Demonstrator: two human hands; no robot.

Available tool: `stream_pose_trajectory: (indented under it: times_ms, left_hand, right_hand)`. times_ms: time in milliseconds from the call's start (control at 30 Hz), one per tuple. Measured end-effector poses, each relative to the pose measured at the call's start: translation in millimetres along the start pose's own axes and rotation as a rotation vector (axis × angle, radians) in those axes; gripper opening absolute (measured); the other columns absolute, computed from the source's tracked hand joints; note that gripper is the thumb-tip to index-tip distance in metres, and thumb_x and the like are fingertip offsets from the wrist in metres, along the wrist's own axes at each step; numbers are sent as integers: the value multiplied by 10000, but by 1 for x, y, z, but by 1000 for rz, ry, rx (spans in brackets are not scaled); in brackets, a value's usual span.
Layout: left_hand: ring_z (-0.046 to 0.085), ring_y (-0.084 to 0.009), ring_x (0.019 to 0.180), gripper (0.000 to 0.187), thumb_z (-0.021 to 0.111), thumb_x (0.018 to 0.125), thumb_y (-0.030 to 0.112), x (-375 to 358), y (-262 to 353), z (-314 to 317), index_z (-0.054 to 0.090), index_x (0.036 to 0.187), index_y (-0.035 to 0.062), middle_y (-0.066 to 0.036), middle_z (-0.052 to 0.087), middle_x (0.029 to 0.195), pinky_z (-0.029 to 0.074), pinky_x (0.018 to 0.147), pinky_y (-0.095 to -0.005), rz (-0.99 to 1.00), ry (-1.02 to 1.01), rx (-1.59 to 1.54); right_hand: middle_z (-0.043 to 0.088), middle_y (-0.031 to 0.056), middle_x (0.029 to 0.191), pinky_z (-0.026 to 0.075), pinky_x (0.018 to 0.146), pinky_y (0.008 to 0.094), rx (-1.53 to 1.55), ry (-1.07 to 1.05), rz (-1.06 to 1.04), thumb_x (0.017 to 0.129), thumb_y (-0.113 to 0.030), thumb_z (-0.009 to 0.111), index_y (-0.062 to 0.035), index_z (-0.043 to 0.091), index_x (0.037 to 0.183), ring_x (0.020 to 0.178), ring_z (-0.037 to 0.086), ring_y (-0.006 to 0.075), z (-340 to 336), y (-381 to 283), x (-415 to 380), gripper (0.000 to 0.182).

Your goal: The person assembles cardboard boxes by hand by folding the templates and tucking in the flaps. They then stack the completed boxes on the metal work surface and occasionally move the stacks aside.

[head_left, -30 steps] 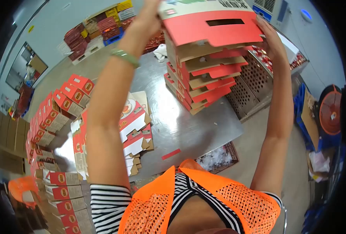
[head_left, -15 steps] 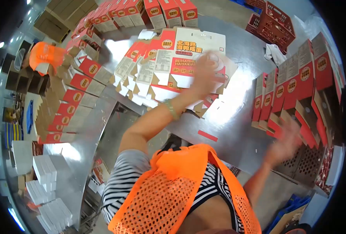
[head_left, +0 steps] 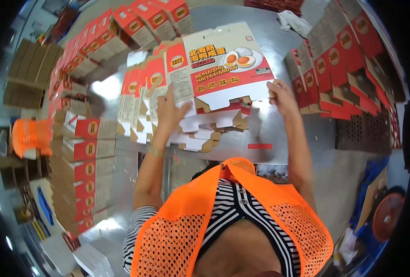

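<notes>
A flat, unfolded egg carton [head_left: 228, 69], red and cream with a picture of cut eggs, lies tilted on top of a pile of similar flat cartons [head_left: 133, 87]. My right hand [head_left: 283, 97] pinches its near right corner between thumb and fingers. At the carton's left side, my left hand [head_left: 170, 111] rests with the index finger and thumb spread apart against the printed side panel. White flaps with brown inner faces stick out along the pile's near edge.
Folded red boxes [head_left: 85, 184] stand in a row at the left, with more boxes [head_left: 156, 21] behind. Others [head_left: 329, 64] lean at the right near a white cloth [head_left: 295, 23]. A red strip [head_left: 259, 146] lies on the metal table [head_left: 302, 147]. A person in an orange vest [head_left: 32, 137] is far left.
My right hand has come in from the right side to the carton's corner. My left hand has moved from over the egg picture to the left panel. The top carton has tilted.
</notes>
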State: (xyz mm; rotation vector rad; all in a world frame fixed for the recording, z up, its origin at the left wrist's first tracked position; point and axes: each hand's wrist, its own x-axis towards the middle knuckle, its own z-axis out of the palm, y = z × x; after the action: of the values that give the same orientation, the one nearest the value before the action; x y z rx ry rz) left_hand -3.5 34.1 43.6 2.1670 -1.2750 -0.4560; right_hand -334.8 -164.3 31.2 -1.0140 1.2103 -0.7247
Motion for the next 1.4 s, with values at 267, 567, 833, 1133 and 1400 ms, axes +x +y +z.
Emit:
stream_pose_trajectory:
  times_ms: [267, 567, 833, 1133, 1400]
  left_hand:
    - [694, -288, 952, 486, 804, 728, 46, -56, 103, -78, 680, 1199, 49, -110, 707, 1067, 560, 777, -358, 1180, 65, 226]
    - [703, -231, 706, 234, 805, 773, 18, -76, 212, -84, 725, 990, 53, -91, 726, 840, 534, 616, -296, 1100, -111, -3]
    - [725, -192, 770, 205, 740, 835, -2, -90, 254, -65, 712, 1038, 10, -113, 738, 873, 540, 681, -262, 873, -265, -112]
    - [731, -227, 785, 258, 724, 856, 33, -106, 253, -63, 709, 1113, 23, -120, 737, 910, 580, 737, -317, 809, -296, -133]
    - [671, -308, 1061, 484, 690, 864, 450, -51, 310, -38, 705, 1143, 55, -126, 704, 1114, 550, 844, -387, 1177, -784, -286]
  right_hand:
    - [664, 124, 719, 354, 324, 247, 135, -31, -86, 965, -246, 602, -35, 395, 1497, 379, 478, 124, -87, -115, -203, 609]
    - [689, 91, 984, 531, 784, 403, -1170, 529, -1318, 760, -64, 770, -87, 701, 1145, 895, 654, 282, -80, -107, -277, 392]
    - [660, 121, 1099, 547, 842, 426, -1158, 521, -1466, 761, -111, 774, -17, 653, 1238, 954, 667, 293, -101, -43, -241, 501]
    - [626, 99, 1183, 475, 929, 425, -1149, 528, -1501, 766, -165, 757, -45, 653, 1233, 1094, 602, 276, -102, -61, -225, 493]
    - [586, 58, 989, 402, 888, 415, -1016, 385, -1382, 752, -206, 737, -102, 645, 952, 918, 556, 221, -95, -76, -233, 244]
